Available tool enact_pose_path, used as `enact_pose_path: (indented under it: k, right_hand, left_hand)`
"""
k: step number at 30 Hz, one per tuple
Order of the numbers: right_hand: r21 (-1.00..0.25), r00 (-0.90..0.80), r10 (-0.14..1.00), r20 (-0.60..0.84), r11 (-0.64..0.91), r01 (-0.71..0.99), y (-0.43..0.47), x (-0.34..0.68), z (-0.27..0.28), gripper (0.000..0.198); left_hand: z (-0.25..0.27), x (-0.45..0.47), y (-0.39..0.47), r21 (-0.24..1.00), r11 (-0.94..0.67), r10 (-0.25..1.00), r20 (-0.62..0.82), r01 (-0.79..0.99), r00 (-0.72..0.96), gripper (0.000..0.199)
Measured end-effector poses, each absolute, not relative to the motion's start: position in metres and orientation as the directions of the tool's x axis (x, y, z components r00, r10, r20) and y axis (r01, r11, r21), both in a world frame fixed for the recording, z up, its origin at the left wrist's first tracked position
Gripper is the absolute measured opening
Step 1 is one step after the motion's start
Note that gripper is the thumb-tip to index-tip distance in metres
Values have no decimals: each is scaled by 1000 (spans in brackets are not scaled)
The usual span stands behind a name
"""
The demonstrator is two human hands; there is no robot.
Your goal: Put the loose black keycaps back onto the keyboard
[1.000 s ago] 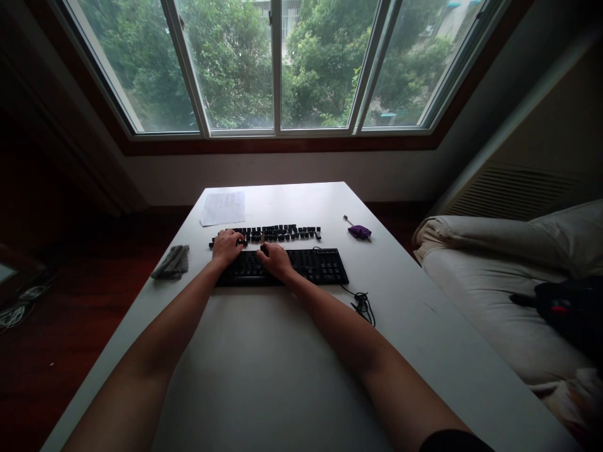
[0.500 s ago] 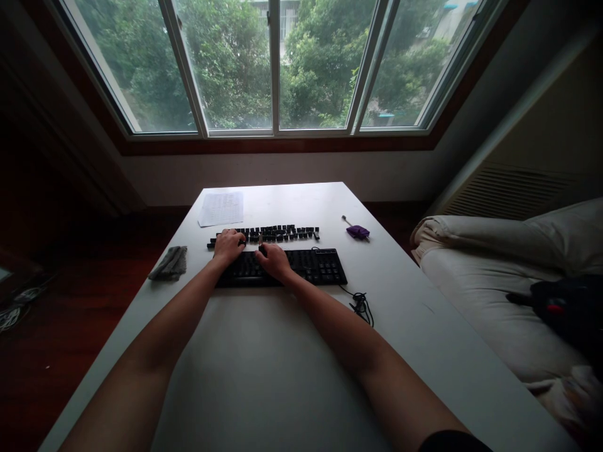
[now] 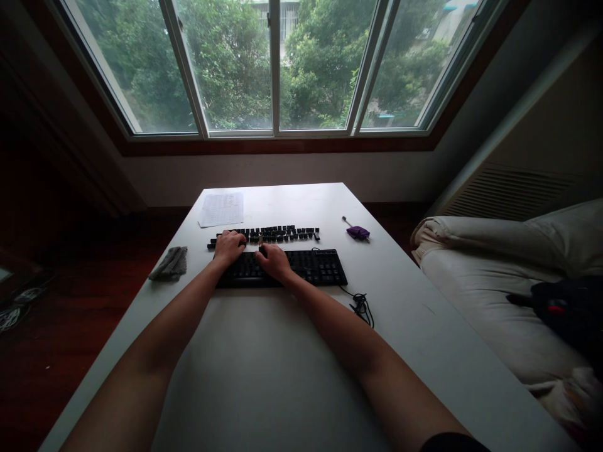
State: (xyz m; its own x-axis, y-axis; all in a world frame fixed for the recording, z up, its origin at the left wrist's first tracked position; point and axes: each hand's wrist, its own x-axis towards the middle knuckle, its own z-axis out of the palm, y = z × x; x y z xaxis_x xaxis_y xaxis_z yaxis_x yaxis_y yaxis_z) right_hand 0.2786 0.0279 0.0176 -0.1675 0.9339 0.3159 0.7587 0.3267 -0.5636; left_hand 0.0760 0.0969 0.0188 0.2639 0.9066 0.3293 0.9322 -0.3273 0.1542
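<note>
A black keyboard (image 3: 315,267) lies across the white table, its left part behind my hands and forearms. Behind it, loose black keycaps (image 3: 292,234) stand in rows. My left hand (image 3: 229,246) rests at the keyboard's upper left edge, beside the keycaps. Its fingers curl around something small and dark near the fingertips, too small to name. My right hand (image 3: 273,260) is closed over the middle of the keyboard. Between its thumb and fingers is a small tool (image 3: 260,240) with a thin, light-coloured end pointing away from me; its exact kind cannot be made out.
A printed paper sheet (image 3: 221,209) lies at the table's far left. A grey cloth (image 3: 169,263) is near the left edge. On the right are a purple cloth (image 3: 358,233), a thin brush (image 3: 346,220) and the coiled cable (image 3: 362,307). A beige sofa (image 3: 475,276) stands beside the table.
</note>
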Motion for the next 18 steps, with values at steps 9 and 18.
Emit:
enact_pose_path:
  k: [9, 18]
  right_hand:
    - [-559, -169, 935, 312, 324, 763, 28, 278, 20, 30]
    - [-548, -178, 930, 321, 336, 766, 27, 279, 20, 29]
  left_hand:
    - [21, 78, 95, 163, -307, 917, 316, 938, 245, 18]
    - [22, 80, 79, 194, -271, 915, 355, 943, 190, 21]
